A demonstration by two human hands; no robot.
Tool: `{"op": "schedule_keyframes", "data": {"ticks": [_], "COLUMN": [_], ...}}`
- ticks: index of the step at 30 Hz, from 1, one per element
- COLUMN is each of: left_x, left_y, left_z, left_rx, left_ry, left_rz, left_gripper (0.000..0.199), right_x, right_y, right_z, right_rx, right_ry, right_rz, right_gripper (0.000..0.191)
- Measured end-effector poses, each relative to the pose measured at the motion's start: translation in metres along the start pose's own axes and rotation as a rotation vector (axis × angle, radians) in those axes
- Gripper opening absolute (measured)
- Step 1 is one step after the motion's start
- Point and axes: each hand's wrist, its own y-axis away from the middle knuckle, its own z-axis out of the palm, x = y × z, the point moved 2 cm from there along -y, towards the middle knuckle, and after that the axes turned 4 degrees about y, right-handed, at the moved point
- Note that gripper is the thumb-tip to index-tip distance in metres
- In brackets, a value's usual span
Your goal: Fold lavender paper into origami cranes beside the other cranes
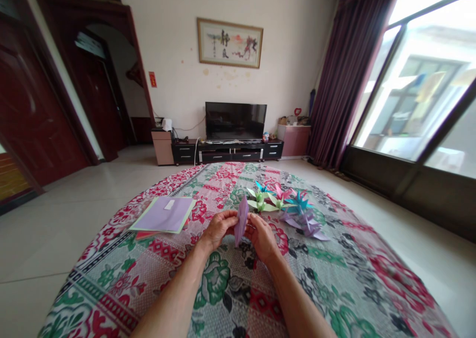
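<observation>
A folded piece of purple origami paper (241,222), narrow and pointed at top and bottom, stands upright between my two hands above the table. My left hand (222,227) pinches its left side between thumb and fingers. On the other side, my right hand (261,235) grips its right edge, with the fingers partly hidden behind the paper. Just beyond my right hand sit several finished paper cranes: green ones (261,201), a blue one (298,202), a pink one (281,193) and purple ones (309,225).
A stack of square coloured paper (159,219), purple on top with a small white slip (169,205), lies to the left. The round table wears a flowered cloth (215,278). Farther off stand a television (236,121) on a low cabinet (230,152) and a window at right.
</observation>
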Motion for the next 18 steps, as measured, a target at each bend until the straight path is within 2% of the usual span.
{"op": "schedule_keyframes", "data": {"ticks": [9,18], "left_x": [-0.0026,-0.0023], "left_y": [-0.0005,-0.0009], "left_z": [-0.0001,-0.0008], "left_rx": [0.017,0.024], "left_ry": [-0.021,-0.016], "left_rz": [0.004,0.008], "left_gripper": [0.028,0.028], "right_x": [0.0021,0.0014], "right_y": [0.0003,-0.0016], "right_z": [-0.0015,-0.0043], "right_rx": [-0.029,0.098], "right_ry": [0.012,0.091], "right_rz": [-0.022,-0.102], "right_gripper": [0.025,0.033]}}
